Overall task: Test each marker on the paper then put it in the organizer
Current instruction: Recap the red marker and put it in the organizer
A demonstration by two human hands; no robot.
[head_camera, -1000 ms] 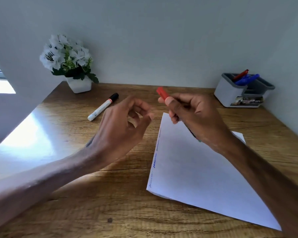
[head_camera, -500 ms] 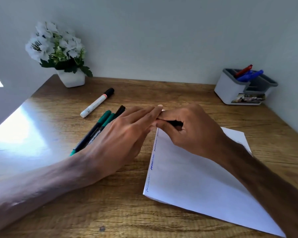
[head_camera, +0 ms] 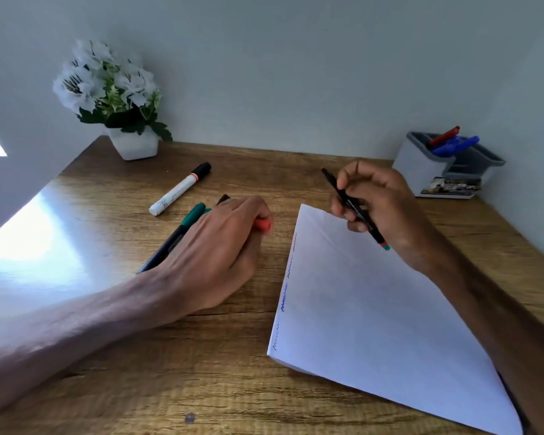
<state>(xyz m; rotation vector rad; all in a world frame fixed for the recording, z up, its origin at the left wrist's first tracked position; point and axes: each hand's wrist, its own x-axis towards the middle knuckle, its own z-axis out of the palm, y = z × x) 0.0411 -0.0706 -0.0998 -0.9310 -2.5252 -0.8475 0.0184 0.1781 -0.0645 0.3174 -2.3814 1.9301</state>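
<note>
Currently the right hand [head_camera: 380,208] is gripping a slim black marker [head_camera: 352,208] between thumb and fingers, holding it tilted above the top edge of the paper [head_camera: 374,309]; its lower end, showing red and green, is hanging just over the sheet, not visibly touching. The left hand [head_camera: 214,246] is resting on the wooden desk [head_camera: 201,372], fingers curled around a red cap [head_camera: 262,224]. Green-capped markers [head_camera: 195,213] are lying partly under that hand. A white marker with a black cap [head_camera: 179,189] is lying apart, farther back. Blue scribbles are running along the paper's left edge. The organizer [head_camera: 421,171] is sitting at the back right, holding red and blue markers [head_camera: 453,141]. A flower pot [head_camera: 135,146] is standing back left.
</note>
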